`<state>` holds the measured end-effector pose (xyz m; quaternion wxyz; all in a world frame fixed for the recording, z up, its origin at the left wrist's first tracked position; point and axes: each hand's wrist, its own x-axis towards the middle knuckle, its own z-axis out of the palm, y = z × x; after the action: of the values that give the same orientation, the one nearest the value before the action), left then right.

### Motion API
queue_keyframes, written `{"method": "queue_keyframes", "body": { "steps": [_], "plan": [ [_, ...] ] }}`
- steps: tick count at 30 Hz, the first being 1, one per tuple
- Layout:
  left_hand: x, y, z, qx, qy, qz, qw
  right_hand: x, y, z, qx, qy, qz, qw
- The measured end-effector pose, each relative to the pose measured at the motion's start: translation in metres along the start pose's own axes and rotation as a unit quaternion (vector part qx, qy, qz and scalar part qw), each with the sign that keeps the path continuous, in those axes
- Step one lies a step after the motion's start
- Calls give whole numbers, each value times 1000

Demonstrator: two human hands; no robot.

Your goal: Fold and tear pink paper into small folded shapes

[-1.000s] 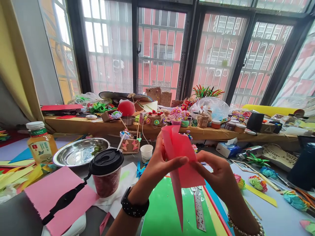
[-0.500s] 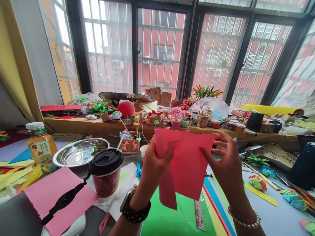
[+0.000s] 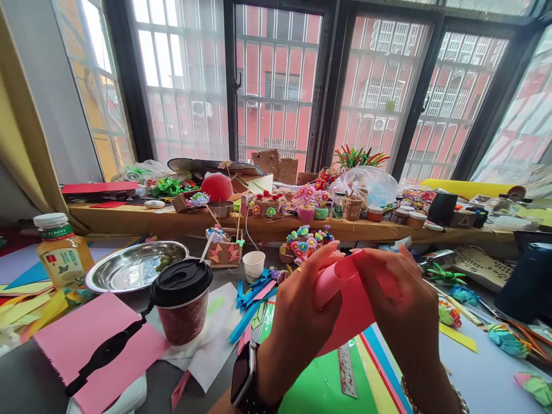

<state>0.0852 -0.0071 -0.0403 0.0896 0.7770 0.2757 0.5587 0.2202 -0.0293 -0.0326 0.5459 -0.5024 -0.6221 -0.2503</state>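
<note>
A sheet of pinkish-red paper [image 3: 351, 319] is held up above the table, its upper edge curled over into a roll. My left hand [image 3: 308, 310], with a watch on the wrist, grips the rolled part on the left. On the right, my right hand [image 3: 399, 293] pinches the same sheet near its top edge; some fingertips are hidden behind the paper. Below the hands lie a green sheet [image 3: 319, 388] and a patterned ruler [image 3: 347, 371].
At the left stand a lidded coffee cup [image 3: 183, 302], a steel plate [image 3: 116, 270] with green fruit and a juice bottle [image 3: 64, 253]. A white paper cup [image 3: 254, 266] and blue paper strips [image 3: 252, 307] are nearer the middle. Crafts crowd the sill [image 3: 129, 219].
The sheet was held upright and fairly flat; now it is tilted and curled at the top. Both hands have come closer together, the left one moving right.
</note>
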Motion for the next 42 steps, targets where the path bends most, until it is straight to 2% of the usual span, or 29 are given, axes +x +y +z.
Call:
{"method": "queue_keyframes", "body": {
  "steps": [2,4,7,9,11,13,16,19,26,42],
  "plan": [
    [0,1,-2,7,7,5,1000,-1,0,-2,-17,10,-19,1000],
    [1,4,-7,25,42,9,999,-1,-2,-2,-59,25,-50,997],
    [3,13,-19,136,112,63,982,-1,-6,-2,-119,32,-95,988],
    [3,19,-27,274,121,117,947,-1,-11,-2,-136,29,-115,983],
    [1,23,-31,364,102,122,918,-2,-18,-3,-141,24,-129,981],
    [-2,24,-32,407,69,113,904,-4,-24,-2,-135,17,-143,980],
    [-6,23,-27,416,22,102,903,-8,-31,-1,-104,1,-152,983],
    [-7,23,-23,407,7,108,907,-9,-35,0,-62,-3,-146,987],
    [-6,29,-24,367,46,137,919,-6,-38,-7,25,10,-111,993],
    [-8,30,-26,357,64,177,915,-5,-40,-14,56,3,-105,993]
  ]
}}
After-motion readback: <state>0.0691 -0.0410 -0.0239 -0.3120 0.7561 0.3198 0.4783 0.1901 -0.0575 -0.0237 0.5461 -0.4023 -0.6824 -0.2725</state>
